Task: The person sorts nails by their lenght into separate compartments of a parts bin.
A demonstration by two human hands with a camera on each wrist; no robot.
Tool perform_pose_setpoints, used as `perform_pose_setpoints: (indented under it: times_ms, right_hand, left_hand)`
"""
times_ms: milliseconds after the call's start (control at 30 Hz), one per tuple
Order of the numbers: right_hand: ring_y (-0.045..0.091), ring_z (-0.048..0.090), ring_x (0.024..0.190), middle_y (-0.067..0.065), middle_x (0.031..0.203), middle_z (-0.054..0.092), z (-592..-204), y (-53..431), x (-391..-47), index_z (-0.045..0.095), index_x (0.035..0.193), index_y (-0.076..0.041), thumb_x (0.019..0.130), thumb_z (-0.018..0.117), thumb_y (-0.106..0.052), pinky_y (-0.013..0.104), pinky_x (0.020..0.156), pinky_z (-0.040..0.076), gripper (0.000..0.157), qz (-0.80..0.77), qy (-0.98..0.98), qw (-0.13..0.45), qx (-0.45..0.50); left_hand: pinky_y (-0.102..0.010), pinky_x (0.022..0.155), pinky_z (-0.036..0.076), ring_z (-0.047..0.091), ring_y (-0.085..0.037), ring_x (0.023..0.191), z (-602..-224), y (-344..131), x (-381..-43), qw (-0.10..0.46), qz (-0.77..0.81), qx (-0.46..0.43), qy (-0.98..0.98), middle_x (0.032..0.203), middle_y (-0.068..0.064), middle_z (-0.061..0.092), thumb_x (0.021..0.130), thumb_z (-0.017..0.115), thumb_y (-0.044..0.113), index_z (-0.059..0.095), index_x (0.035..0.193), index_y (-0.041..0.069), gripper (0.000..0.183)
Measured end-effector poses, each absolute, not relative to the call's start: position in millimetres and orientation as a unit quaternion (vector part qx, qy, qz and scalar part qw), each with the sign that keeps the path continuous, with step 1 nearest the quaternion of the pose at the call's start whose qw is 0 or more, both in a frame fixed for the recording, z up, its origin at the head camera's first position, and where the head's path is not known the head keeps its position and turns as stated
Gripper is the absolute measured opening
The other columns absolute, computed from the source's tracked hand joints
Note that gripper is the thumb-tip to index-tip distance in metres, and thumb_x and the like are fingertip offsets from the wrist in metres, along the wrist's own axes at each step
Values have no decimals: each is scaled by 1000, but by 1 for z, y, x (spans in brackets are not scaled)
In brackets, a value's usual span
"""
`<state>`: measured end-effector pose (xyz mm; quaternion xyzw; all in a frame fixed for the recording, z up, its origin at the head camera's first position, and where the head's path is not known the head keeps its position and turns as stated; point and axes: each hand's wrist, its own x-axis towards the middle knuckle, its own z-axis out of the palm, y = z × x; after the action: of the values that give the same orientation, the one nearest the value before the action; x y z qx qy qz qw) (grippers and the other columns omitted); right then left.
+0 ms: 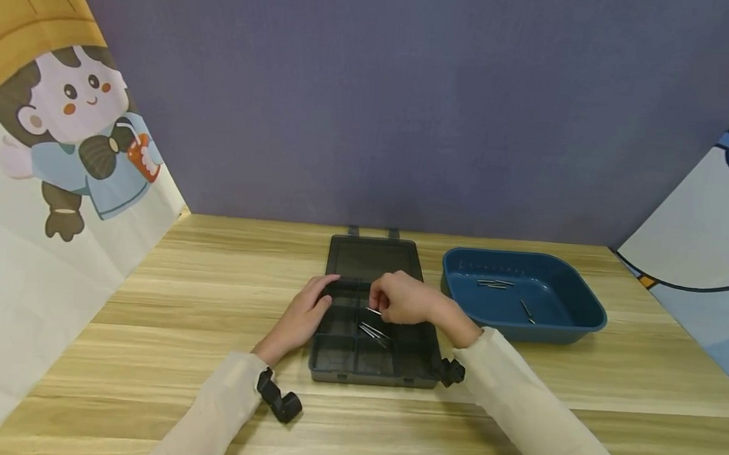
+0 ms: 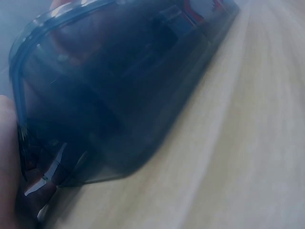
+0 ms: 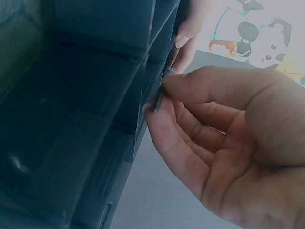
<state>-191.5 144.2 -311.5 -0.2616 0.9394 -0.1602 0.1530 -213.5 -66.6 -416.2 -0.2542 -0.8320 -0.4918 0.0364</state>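
Observation:
A dark see-through compartment box [image 1: 373,379] lies on the table, its lid [image 1: 372,255] folded back behind it. My left hand [image 1: 298,315] holds the box at its left back corner, thumb over the side wall and fingers along the rim. Between thumb and forefinger, my right hand [image 1: 407,298] pinches a thin metal nail [image 3: 159,99] above the middle of the box. Several silver nails [image 1: 373,332] lie together in a middle compartment beneath that hand. The left wrist view shows the box's side wall [image 2: 119,95] close up and blurred.
A blue plastic tub [image 1: 522,332] stands right of the box, near my right forearm, with several loose nails [image 1: 495,284] on its bottom. A purple-grey wall panel [image 1: 377,104] closes off the back of the wooden table [image 1: 212,302]. Printed cartoon sheets hang at both sides.

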Motion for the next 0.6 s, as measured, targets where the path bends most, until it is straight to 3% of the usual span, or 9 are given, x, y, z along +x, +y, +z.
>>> perform_pose_setpoints:
  times_ms: [600]
  right_hand:
    - [11,51,65,0,78,61,-309,143,-192,67,94,-5,82,60,4,23,61,43,16,-152,941,155,-260]
  left_hand:
    - [-52,109,33,42,-36,132,-418,-68,-216,37,-489,-260,-832,138,-19,48,97,44,5,46,138,3,41]
